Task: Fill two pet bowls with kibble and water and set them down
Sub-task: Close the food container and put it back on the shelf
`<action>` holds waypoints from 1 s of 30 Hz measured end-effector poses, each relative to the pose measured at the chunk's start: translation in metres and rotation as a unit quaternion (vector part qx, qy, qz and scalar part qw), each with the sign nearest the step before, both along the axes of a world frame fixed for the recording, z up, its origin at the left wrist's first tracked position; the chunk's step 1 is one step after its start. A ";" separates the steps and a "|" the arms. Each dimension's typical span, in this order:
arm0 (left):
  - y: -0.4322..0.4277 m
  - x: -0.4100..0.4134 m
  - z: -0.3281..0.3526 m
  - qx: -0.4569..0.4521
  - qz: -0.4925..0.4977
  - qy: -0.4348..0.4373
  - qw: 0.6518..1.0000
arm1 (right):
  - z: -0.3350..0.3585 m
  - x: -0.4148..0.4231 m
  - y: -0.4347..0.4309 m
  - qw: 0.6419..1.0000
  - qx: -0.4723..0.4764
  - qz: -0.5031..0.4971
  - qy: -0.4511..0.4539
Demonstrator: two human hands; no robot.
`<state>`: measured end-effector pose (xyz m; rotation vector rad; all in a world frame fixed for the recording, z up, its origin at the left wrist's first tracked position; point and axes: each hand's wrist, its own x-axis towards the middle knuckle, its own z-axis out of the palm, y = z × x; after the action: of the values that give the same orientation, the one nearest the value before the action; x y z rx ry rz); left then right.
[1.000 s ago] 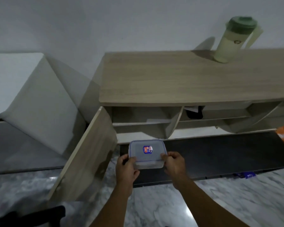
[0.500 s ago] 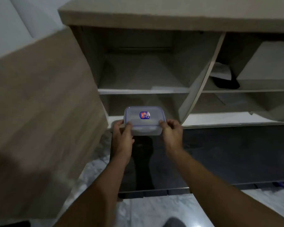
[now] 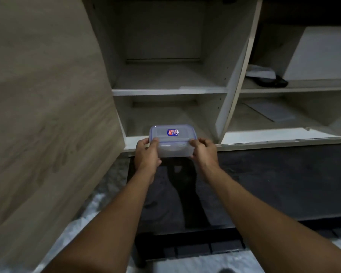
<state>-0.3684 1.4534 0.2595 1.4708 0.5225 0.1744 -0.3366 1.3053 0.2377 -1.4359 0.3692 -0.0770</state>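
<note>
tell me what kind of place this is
Likely a room in a home: a wood-look cabinet with its door open, white shelves inside, a marble-patterned floor, and a lidded plastic container held by the left hand and right hand.

- The container (image 3: 173, 149) is made of smooth, translucent plastic; a glossy label (image 3: 172, 132) is stuck on its lid.
- The cabinet door (image 3: 47, 115) is finished in matt wood grain.
- The shelves (image 3: 165, 92) are faced in pale matt board.
</note>
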 end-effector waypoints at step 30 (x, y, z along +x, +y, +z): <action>0.020 0.038 -0.004 0.233 0.047 0.004 0.971 | 0.014 0.026 0.023 0.974 -0.224 -0.009 -0.020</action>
<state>-0.3304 1.4738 0.2553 1.9051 0.5831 0.3858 -0.3110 1.3287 0.2517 -1.8745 0.3446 -0.2151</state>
